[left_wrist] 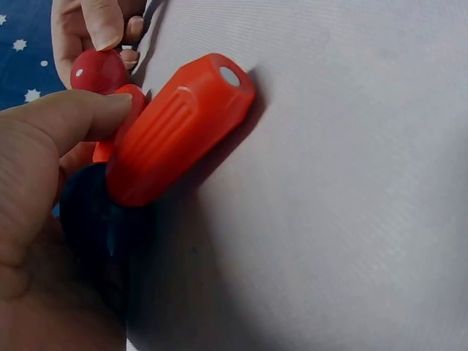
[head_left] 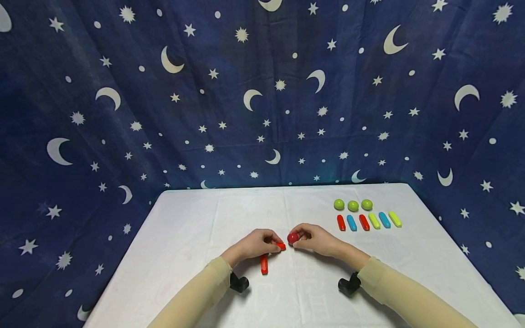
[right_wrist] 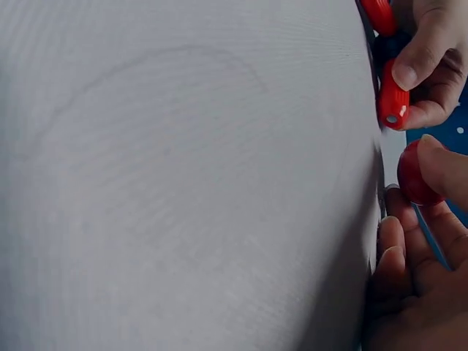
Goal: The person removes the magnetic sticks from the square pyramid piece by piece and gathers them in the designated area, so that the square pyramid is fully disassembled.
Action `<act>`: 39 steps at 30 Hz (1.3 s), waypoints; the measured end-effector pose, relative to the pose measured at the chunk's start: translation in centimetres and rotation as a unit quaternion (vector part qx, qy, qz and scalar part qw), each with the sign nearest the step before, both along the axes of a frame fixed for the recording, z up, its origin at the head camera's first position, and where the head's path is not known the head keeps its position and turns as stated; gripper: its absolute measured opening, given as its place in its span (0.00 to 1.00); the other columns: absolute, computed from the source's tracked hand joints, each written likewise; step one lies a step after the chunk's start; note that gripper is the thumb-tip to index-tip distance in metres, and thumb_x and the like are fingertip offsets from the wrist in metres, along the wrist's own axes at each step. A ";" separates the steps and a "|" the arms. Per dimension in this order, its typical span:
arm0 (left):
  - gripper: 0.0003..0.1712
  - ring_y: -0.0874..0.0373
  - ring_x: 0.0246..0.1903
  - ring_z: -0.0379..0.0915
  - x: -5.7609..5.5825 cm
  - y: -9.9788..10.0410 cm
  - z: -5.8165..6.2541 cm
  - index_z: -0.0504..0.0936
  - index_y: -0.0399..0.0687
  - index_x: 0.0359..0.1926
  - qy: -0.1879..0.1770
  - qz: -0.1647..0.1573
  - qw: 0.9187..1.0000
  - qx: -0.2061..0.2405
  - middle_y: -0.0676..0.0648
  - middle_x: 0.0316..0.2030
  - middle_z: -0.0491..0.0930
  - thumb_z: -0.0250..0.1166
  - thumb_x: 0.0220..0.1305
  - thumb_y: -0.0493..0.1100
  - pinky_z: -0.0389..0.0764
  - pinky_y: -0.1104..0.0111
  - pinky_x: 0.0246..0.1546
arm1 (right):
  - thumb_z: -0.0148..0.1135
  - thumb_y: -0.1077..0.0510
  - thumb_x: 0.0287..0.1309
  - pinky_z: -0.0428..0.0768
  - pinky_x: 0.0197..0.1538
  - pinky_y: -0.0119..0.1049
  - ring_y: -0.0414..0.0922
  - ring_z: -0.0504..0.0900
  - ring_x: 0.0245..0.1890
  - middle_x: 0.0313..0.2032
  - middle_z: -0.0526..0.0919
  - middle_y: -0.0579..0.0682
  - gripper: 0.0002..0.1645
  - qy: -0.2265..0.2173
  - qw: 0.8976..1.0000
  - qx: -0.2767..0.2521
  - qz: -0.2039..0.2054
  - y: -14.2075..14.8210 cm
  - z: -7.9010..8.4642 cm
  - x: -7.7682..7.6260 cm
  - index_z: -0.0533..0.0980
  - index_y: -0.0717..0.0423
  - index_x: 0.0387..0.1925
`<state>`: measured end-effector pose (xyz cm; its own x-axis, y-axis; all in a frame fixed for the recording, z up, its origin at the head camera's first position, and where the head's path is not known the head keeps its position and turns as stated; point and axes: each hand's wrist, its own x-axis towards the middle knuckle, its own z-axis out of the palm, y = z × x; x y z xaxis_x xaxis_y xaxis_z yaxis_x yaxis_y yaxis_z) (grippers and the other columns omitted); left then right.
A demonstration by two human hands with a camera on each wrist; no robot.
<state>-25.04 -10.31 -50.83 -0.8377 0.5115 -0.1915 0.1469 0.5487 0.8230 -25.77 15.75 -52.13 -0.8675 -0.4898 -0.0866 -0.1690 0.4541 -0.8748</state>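
My left hand [head_left: 256,243] pinches a short red rod [head_left: 281,246] between thumb and fingers. A second red rod [head_left: 264,265] lies just below that hand, pointing towards me; a pale round spot marks its end in the left wrist view. Between the two rods sits a dark blue ball [left_wrist: 110,212], which the hand hides in the head view. In my right hand [head_left: 321,240] a shiny red ball [head_left: 292,238] is pinched between thumb and fingertips. The ball is close to the free end of the held rod, with a small gap in the right wrist view.
At the back right of the white table [head_left: 184,218] stand three green balls [head_left: 353,206] in a row. In front of them lie several short rods, among them a blue rod [head_left: 351,222] and a yellow rod [head_left: 395,219]. A starry dark curtain [head_left: 229,114] surrounds the table.
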 end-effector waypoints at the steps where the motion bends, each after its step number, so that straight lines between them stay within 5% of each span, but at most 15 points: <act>1: 0.06 0.59 0.31 0.72 0.0 0.0 0.0 0.88 0.54 0.43 -0.001 0.000 1.000 0.000 0.54 0.35 0.82 0.72 0.65 0.45 0.73 0.66 0.37 | 0.72 0.52 0.62 0.76 0.45 0.38 0.47 0.77 0.41 0.40 0.82 0.47 0.19 -0.002 1.000 -0.004 -0.005 0.1 0.0 0.0 0.81 0.51 0.53; 6: 0.07 0.59 0.33 0.72 0.1 0.0 0.1 0.88 0.54 0.43 0.005 -0.005 1.000 -0.003 0.55 0.35 0.82 0.72 0.65 0.45 0.73 0.67 0.37 | 0.73 0.49 0.61 0.80 0.43 0.42 0.48 0.80 0.43 0.42 0.84 0.48 0.23 0.007 0.998 -0.023 -0.055 2.1 0.7 -0.1 0.80 0.52 0.55; 11: 0.07 0.58 0.32 0.73 0.1 -0.2 0.2 0.88 0.55 0.43 0.002 -0.004 1.000 -0.002 0.54 0.36 0.82 0.72 0.65 0.45 0.73 0.66 0.37 | 0.73 0.47 0.61 0.81 0.39 0.42 0.50 0.78 0.45 0.46 0.83 0.53 0.30 0.054 0.989 -0.020 -0.139 7.3 2.6 -1.1 0.77 0.56 0.60; 16: 0.07 0.58 0.33 0.74 0.0 -0.6 0.2 0.88 0.57 0.44 -0.002 -0.004 1.000 -0.003 0.55 0.36 0.83 0.72 0.65 0.46 0.74 0.65 0.38 | 0.68 0.43 0.66 0.76 0.48 0.41 0.55 0.75 0.53 0.55 0.79 0.61 0.37 0.087 0.968 0.037 -0.232 13.4 4.3 -2.0 0.71 0.61 0.66; 24: 0.08 0.59 0.34 0.73 0.1 -0.4 0.2 0.88 0.57 0.44 -0.001 -0.010 1.000 -0.001 0.55 0.37 0.82 0.72 0.64 0.47 0.72 0.66 0.39 | 0.61 0.38 0.70 0.74 0.47 0.43 0.61 0.71 0.54 0.58 0.72 0.68 0.43 0.082 0.932 0.073 -0.346 20.9 3.3 -2.8 0.66 0.67 0.70; 31: 0.07 0.58 0.33 0.74 0.2 -0.4 0.2 0.88 0.58 0.44 -0.003 -0.009 1.000 -0.003 0.55 0.36 0.82 0.72 0.65 0.47 0.73 0.65 0.40 | 0.62 0.40 0.70 0.77 0.54 0.56 0.66 0.70 0.56 0.62 0.68 0.73 0.45 0.038 0.919 0.106 -0.377 23.0 2.1 -3.9 0.63 0.71 0.70; 39: 0.06 0.57 0.31 0.75 0.0 -0.4 0.1 0.88 0.59 0.43 -0.008 -0.005 1.000 -0.004 0.54 0.36 0.83 0.72 0.65 0.46 0.74 0.65 0.40 | 0.63 0.44 0.69 0.73 0.58 0.63 0.67 0.70 0.53 0.58 0.69 0.74 0.42 0.025 0.927 0.135 -0.350 22.7 2.0 -4.9 0.63 0.72 0.68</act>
<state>-25.04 -10.66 -50.76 -0.8298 0.5177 -0.2084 0.1394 0.5539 0.8209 -30.70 38.45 -50.16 -0.9706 0.2286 -0.0747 0.2123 0.6685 -0.7127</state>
